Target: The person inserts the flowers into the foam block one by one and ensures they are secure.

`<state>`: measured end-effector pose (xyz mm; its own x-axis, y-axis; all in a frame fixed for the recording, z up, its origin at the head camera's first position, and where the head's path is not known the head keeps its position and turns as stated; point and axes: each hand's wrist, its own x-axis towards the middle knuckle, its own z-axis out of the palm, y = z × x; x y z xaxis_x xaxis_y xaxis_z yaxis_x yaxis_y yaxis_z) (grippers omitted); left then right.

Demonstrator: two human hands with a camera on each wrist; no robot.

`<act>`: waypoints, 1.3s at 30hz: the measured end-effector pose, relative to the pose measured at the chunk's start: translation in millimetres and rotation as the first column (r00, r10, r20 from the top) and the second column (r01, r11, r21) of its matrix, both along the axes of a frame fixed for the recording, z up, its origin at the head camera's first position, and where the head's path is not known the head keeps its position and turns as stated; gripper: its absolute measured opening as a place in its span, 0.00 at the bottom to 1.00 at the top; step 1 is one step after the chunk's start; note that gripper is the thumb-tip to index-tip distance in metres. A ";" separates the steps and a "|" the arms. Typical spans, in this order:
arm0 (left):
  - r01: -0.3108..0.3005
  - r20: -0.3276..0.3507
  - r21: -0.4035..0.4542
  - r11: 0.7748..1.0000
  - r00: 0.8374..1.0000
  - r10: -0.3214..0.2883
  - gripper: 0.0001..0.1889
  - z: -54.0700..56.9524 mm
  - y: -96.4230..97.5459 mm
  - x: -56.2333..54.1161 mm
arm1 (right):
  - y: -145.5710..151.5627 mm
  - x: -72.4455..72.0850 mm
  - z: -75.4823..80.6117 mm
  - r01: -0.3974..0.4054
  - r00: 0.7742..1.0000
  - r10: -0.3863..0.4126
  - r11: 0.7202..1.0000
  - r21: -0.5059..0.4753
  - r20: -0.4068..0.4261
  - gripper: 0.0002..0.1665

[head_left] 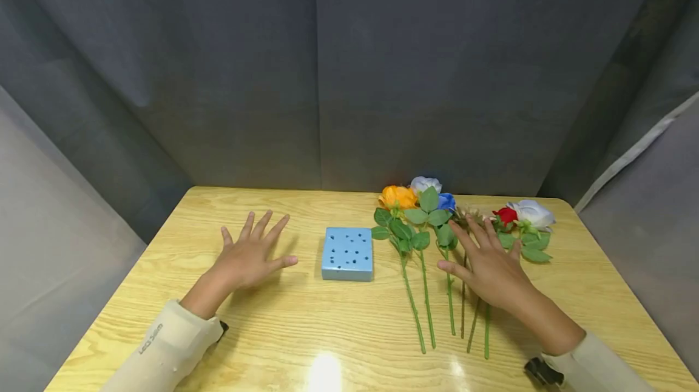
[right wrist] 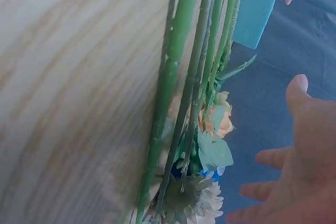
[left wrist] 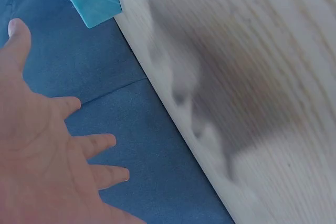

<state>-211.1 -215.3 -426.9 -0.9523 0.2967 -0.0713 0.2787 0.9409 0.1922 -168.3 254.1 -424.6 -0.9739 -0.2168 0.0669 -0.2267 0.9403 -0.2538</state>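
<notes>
My left hand (head_left: 248, 261) hovers over the table left of the blue foam block (head_left: 347, 253), fingers spread and holding nothing. The block's top is dotted with several dark holes. In the left wrist view the palm of that hand (left wrist: 37, 145) faces the table, its shadow beside it. Over the flower stems my right hand (head_left: 494, 267) is spread too, with nothing in its grasp, and it partly hides the stems. Artificial flowers lie in a row there: an orange flower (head_left: 397, 196), a pale lilac one (head_left: 426, 184), a blue one (head_left: 446, 201), a red one (head_left: 506, 216) and a white one (head_left: 532, 214).
The wooden table (head_left: 262, 343) runs back to a dark grey curtain (head_left: 246, 76). A lighter curtain (head_left: 60, 246) hangs at the left side. Green stems (head_left: 413, 307) point toward the front edge. A brownish daisy-like flower (right wrist: 184, 198) lies among the others.
</notes>
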 end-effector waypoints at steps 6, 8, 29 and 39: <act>0.012 -0.005 0.007 1.000 1.000 -0.012 0.53 0.8 1.7 -0.5 | 0.2 -0.1 -1.0 -0.003 1.000 0.003 1.000 -0.010 -0.004 0.55; 0.016 -0.005 0.005 1.000 1.000 -0.016 0.53 0.7 2.4 -1.0 | 0.6 -0.3 -1.7 -0.005 1.000 0.005 1.000 -0.014 -0.007 0.54; 0.070 -0.034 0.014 0.997 0.997 -0.070 0.52 -6.0 14.0 -4.5 | 1.5 0.9 -8.7 -0.040 0.999 0.040 0.998 -0.041 -0.011 0.54; 0.099 -0.028 0.054 0.994 0.995 -0.098 0.48 -4.9 17.4 -7.6 | -1.0 -0.5 -9.4 -0.061 0.998 0.060 0.996 -0.063 -0.021 0.54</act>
<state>-218.7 -197.9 -431.8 -0.9195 0.3920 -0.0283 0.3750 0.8967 0.2352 -168.9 253.1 -433.9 -0.9575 -0.2700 0.1010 -0.2882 0.9067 -0.3079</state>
